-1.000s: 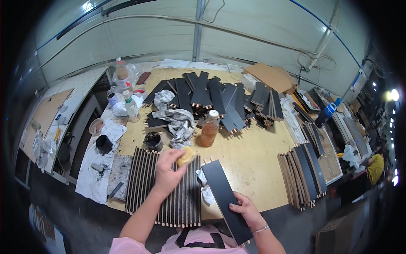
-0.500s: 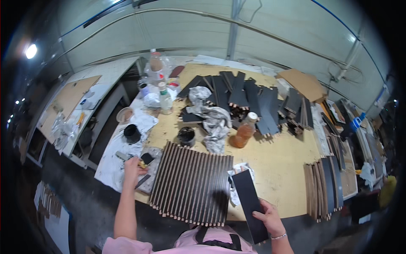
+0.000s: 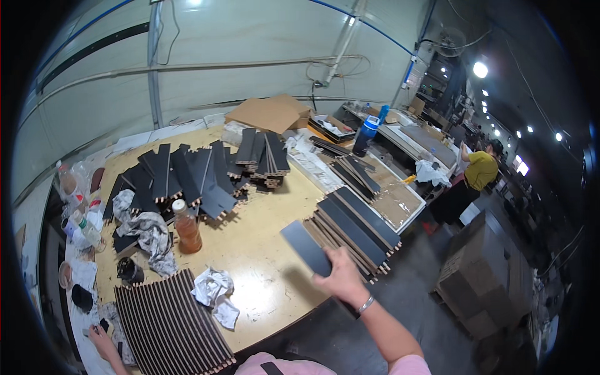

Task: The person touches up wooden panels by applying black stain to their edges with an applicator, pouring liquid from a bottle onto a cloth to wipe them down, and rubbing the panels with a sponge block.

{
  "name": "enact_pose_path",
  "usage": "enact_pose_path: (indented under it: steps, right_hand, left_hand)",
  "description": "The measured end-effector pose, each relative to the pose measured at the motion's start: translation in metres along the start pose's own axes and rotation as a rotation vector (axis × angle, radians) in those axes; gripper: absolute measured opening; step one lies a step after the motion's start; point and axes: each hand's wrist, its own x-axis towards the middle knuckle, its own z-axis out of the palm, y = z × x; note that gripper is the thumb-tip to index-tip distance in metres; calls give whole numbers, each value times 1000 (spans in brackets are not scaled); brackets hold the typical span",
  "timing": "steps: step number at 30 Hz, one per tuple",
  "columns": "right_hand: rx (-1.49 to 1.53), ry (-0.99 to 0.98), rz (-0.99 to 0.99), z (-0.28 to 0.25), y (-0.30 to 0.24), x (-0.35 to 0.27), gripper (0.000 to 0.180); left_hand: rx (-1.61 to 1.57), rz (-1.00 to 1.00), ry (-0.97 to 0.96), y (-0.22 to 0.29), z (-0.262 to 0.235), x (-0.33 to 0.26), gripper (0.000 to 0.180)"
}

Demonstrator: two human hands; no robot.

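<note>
My right hand grips a flat black board, thumb across its face, over the right side of the table. Right beside it lies a row of similar boards, some on edge and some showing black faces, with small pegs at their ends. At the lower left, my left hand has its fingers closed by a small dark block; what they hold is too small to make out. Between my hands, a row of dark boards on edge shows pale peg ends along the near side.
Black boards are heaped at the back of the table. Stained rags, a bottle of amber liquid, a dark cup and a white cloth stand or lie nearer. Another person stands far right, past stacked boxes.
My view has swung right. My right hand has carried the black board from beside the row on edge to the row at the table's right. My left hand stays at the left.
</note>
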Motion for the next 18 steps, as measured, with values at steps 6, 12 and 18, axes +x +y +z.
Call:
enact_pose_path:
  steps: [6,12,18]
  right_hand:
    - [-126,196,77,-68,99,59,82]
    - [-761,355,-63,-55,151,118,32]
    - [-775,230,-131,-32,171,132,46]
  left_hand:
    - [-270,441,120,122,12,-65,37]
    - [-381,797,-548,376,19,-244,42]
    - [-185,1096,-551,431,76,-313,55]
